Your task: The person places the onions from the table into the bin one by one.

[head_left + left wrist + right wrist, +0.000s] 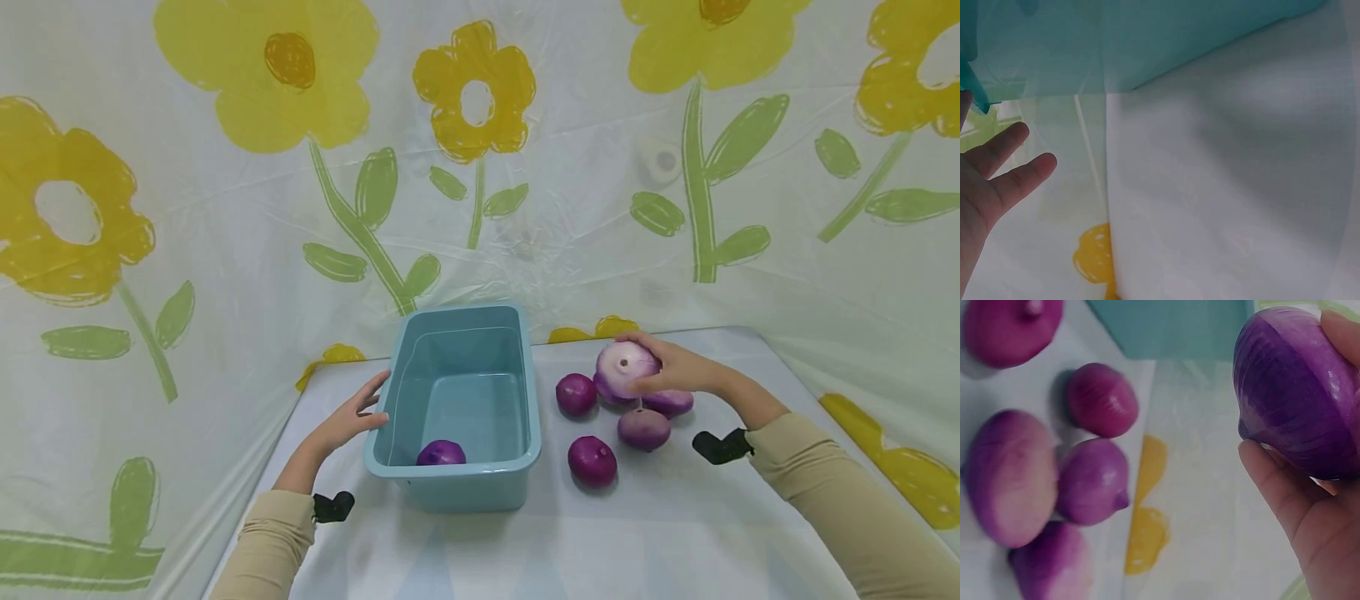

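Observation:
My right hand (682, 367) grips a large red onion (1297, 394), fingers and thumb spread round its sides. In the head view its pale root end faces me, and it is above other onions. My left hand (347, 425) is at the left side of a blue-green plastic bin (468, 492), fingers apart and fairly straight. One fingertip reaches the rim in the left wrist view; whether it presses is unclear. Inside the bin, near its front wall, lies one purple onion (441, 452), partly hidden by the rim.
Several red onions lie right of the bin, among them a round one (576, 394), a nearer one (592, 461) and a paler one (643, 428). They rest on a white-covered table (600, 542). A flower-printed curtain (570, 208) hangs behind.

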Action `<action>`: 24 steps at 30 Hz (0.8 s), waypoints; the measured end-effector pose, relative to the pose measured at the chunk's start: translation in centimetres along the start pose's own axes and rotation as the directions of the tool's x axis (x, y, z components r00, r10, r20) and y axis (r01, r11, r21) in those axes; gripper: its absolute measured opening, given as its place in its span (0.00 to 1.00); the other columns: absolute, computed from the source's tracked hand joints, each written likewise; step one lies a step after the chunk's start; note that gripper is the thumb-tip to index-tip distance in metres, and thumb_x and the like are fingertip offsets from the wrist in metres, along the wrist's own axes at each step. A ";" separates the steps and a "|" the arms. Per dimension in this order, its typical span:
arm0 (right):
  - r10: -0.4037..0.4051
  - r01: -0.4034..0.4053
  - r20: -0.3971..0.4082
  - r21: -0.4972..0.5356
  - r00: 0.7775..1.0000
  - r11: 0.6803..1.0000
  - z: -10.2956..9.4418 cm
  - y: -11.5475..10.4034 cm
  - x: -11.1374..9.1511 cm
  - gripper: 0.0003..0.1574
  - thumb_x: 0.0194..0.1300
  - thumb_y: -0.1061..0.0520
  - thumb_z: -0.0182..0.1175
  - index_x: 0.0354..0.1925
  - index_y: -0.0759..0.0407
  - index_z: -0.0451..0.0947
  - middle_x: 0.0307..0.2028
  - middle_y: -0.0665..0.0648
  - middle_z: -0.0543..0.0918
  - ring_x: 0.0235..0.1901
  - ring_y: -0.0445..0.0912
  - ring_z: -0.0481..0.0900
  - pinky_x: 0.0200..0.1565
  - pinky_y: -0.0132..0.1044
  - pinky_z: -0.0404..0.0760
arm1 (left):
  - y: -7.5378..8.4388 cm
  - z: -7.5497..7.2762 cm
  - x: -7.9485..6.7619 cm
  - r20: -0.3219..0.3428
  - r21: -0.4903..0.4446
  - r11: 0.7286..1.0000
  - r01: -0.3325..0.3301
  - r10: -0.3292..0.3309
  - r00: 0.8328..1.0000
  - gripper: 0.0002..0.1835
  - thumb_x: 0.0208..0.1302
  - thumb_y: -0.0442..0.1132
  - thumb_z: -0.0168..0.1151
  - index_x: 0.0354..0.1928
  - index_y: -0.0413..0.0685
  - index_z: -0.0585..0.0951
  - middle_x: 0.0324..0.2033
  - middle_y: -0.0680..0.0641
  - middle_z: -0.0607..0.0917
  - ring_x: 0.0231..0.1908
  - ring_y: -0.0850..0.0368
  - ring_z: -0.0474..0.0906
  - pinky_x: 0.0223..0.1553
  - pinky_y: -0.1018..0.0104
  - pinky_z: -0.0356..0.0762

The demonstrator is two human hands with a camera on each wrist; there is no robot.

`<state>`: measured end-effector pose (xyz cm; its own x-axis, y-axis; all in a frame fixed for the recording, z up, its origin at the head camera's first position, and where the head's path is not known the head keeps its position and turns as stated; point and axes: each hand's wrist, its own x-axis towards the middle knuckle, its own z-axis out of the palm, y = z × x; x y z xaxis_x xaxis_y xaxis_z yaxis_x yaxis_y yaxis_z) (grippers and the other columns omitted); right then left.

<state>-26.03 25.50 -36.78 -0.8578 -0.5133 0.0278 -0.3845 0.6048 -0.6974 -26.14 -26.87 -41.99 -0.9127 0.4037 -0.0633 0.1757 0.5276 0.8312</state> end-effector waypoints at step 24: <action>-0.056 0.040 0.087 0.176 0.995 0.984 0.1 -8.0 9.7 0.46 0.56 0.52 0.62 0.67 0.53 0.50 0.58 0.62 0.64 0.53 0.54 0.67 0.51 0.45 0.73 | -0.2 0.0 0.1 -0.003 -0.017 1.000 0.006 -0.006 1.000 0.42 0.59 0.48 0.56 0.71 0.57 0.46 0.71 0.40 0.45 0.66 0.31 0.44 0.58 0.31 0.52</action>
<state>-31.24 15.61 -30.98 -0.8020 -0.5973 0.0040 -0.3523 0.4675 -0.8108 -26.24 -26.93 -42.12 -0.9150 0.3979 -0.0669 0.1636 0.5176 0.8398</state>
